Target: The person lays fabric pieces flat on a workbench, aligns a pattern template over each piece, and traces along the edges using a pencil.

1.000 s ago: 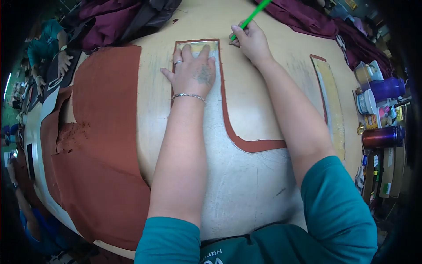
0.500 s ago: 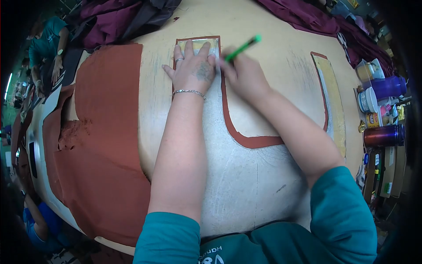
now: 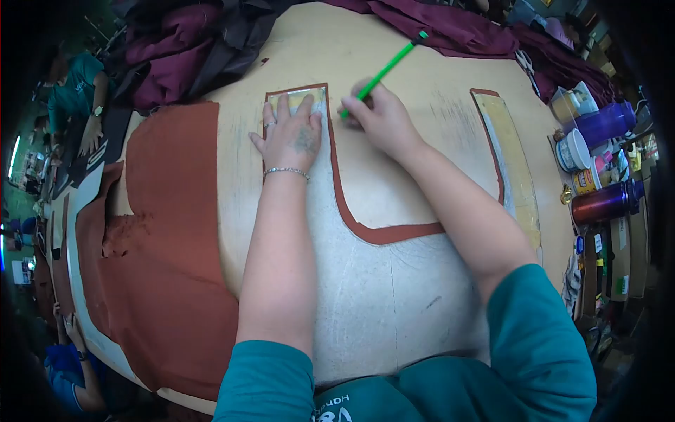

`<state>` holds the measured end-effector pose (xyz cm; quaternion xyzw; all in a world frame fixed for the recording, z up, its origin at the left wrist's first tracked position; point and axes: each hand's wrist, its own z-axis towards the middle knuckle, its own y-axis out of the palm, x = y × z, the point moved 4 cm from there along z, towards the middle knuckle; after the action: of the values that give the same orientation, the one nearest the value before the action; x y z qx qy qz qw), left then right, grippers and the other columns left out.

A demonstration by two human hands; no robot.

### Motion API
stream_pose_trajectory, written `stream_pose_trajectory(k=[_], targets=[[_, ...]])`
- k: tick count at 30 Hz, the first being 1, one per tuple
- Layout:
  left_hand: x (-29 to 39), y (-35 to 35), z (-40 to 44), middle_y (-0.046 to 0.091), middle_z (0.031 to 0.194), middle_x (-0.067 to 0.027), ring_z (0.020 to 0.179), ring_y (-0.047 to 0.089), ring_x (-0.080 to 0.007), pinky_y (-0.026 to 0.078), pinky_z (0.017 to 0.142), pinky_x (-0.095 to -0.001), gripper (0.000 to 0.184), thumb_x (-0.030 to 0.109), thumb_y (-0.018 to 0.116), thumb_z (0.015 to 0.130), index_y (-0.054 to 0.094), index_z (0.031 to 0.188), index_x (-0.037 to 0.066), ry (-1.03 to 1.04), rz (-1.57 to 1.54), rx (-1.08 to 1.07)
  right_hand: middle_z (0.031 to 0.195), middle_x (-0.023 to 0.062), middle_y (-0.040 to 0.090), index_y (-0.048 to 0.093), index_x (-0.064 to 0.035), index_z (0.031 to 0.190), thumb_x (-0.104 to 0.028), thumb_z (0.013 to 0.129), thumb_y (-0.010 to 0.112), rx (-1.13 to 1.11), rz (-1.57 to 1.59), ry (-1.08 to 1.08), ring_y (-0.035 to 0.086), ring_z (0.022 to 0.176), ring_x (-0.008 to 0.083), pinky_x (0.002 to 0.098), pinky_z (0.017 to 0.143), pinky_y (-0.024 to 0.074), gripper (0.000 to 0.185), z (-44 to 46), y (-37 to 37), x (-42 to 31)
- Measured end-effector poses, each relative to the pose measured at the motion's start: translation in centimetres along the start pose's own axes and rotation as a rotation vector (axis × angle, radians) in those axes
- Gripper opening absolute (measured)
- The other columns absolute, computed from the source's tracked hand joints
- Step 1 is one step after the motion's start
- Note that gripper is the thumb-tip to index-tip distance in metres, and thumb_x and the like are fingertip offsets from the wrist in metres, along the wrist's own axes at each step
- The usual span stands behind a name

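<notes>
My left hand [image 3: 292, 141] lies flat with fingers spread on the upper strip of a grey template [image 3: 365, 295], whose tips are yellowish. Beneath the template is reddish-brown material [image 3: 380, 234], showing as a narrow border along its edges. My right hand [image 3: 383, 116] grips a slim green pen [image 3: 391, 65] just right of that strip. The pen's lower tip is near the brown border; whether it touches the surface I cannot tell. My right forearm crosses over the template's curved cut-out and hides part of its border.
A large reddish-brown piece [image 3: 169, 281] with a ragged gap lies at left. Maroon cloth [image 3: 443, 35] is heaped along the far edge. A purple tumbler [image 3: 608, 123], a white tub [image 3: 573, 151] and a dark shiny bottle [image 3: 603, 202] stand at right. A co-worker [image 3: 77, 91] is at far left.
My right hand has shifted slightly away from the strip's edge, and more of the pen now shows above it. My left hand stays on the strip. The whole view has shifted slightly.
</notes>
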<state>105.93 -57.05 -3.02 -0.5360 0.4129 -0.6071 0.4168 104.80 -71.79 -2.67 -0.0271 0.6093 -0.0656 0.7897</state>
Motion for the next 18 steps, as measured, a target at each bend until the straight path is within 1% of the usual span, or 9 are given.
stream_pose_trajectory(k=[2, 5, 8, 10, 11, 14, 16, 18], targets=[[0.1, -0.3, 0.0, 0.026, 0.14, -0.0066, 0.131, 0.017, -0.0286, 0.015, 0.098, -0.0634, 0.039, 0.036, 0.039, 0.088, 0.042, 0.127, 0.029, 0.003, 0.001, 0.005, 0.072, 0.0099, 0.06, 0.052, 0.0011, 0.088, -0.017, 0.084, 0.056, 0.124, 0.009, 0.018, 0.06, 0.067, 0.0165, 0.0301, 0.063, 0.048, 0.019, 3.9, 1.0, 2.0], [-0.1, 0.1, 0.0, 0.026, 0.14, -0.0066, 0.131, 0.017, -0.0286, 0.015, 0.098, -0.0633, 0.04, 0.037, 0.038, 0.088, 0.042, 0.127, 0.029, 0.006, 0.009, 0.006, 0.075, 0.0108, 0.062, 0.053, 0.0009, 0.087, -0.018, 0.084, 0.057, 0.184, -0.112, -0.076, 0.061, 0.069, 0.018, 0.0308, 0.064, 0.0486, 0.02, 6.7, 1.4, 3.6], [-0.2, 0.4, 0.2, 0.026, 0.14, -0.006, 0.131, 0.018, -0.028, 0.016, 0.097, -0.0638, 0.04, 0.038, 0.038, 0.089, 0.042, 0.127, 0.03, 0.009, 0.02, 0.017, 0.075, 0.0135, 0.062, 0.053, 0.0006, 0.087, -0.02, 0.084, 0.057, 0.199, -0.15, -0.056, 0.062, 0.069, 0.0227, 0.0317, 0.065, 0.0485, 0.021, 7.3, 1.6, 3.9], [-0.3, 0.5, 0.2, 0.025, 0.141, -0.0047, 0.131, 0.019, -0.0269, 0.017, 0.096, -0.0651, 0.04, 0.04, 0.037, 0.089, 0.041, 0.128, 0.032, 0.01, 0.042, 0.031, 0.075, 0.0162, 0.062, 0.053, 0.0003, 0.088, -0.021, 0.083, 0.057, 0.192, -0.29, -0.098, 0.061, 0.07, 0.0277, 0.0346, 0.065, 0.0481, 0.023, 6.3, 1.7, 3.0], [-0.3, 0.4, 0.2, 0.025, 0.14, -0.0053, 0.131, 0.018, -0.0274, 0.016, 0.097, -0.0644, 0.04, 0.039, 0.037, 0.089, 0.041, 0.127, 0.031, 0.011, 0.03, 0.027, 0.074, 0.0175, 0.061, 0.053, 0.0002, 0.089, -0.022, 0.083, 0.056, 0.191, -0.36, -0.122, 0.061, 0.07, 0.0303, 0.036, 0.065, 0.0479, 0.024, 5.5, 1.8, 2.2], [-0.2, 0.3, 0.2, 0.025, 0.14, -0.0063, 0.131, 0.016, -0.0285, 0.014, 0.098, -0.0629, 0.04, 0.038, 0.037, 0.088, 0.042, 0.127, 0.029, 0.014, 0.006, 0.014, 0.076, 0.0202, 0.059, 0.052, -0.001, 0.092, -0.023, 0.082, 0.056, 0.09, -0.528, -0.2, 0.058, 0.074, 0.0356, 0.0407, 0.066, 0.0459, 0.024, 1.1, 2.8, -0.6], [-0.2, 0.3, 0.2, 0.025, 0.141, -0.0061, 0.131, 0.016, -0.0285, 0.013, 0.099, -0.0627, 0.04, 0.038, 0.037, 0.088, 0.042, 0.127, 0.03, 0.009, 0.011, 0.008, 0.076, 0.02, 0.057, 0.052, -0.0028, 0.091, -0.022, 0.082, 0.055, -0.039, -0.592, -0.326, 0.055, 0.074, 0.0376, 0.0436, 0.067, 0.0437, 0.021, -3.4, 3.3, -2.8], [-0.1, 0.2, 0.1, 0.024, 0.141, -0.0059, 0.132, 0.016, -0.0282, 0.013, 0.099, -0.0621, 0.04, 0.037, 0.036, 0.089, 0.041, 0.127, 0.029, 0.004, 0.005, 0.011, 0.076, 0.0163, 0.056, 0.052, -0.0054, 0.087, -0.014, 0.078, 0.057, -0.237, -0.581, -0.221, 0.054, 0.073, 0.0353, 0.0421, 0.067, 0.0437, 0.014, -8.5, 3.3, -3.8]])
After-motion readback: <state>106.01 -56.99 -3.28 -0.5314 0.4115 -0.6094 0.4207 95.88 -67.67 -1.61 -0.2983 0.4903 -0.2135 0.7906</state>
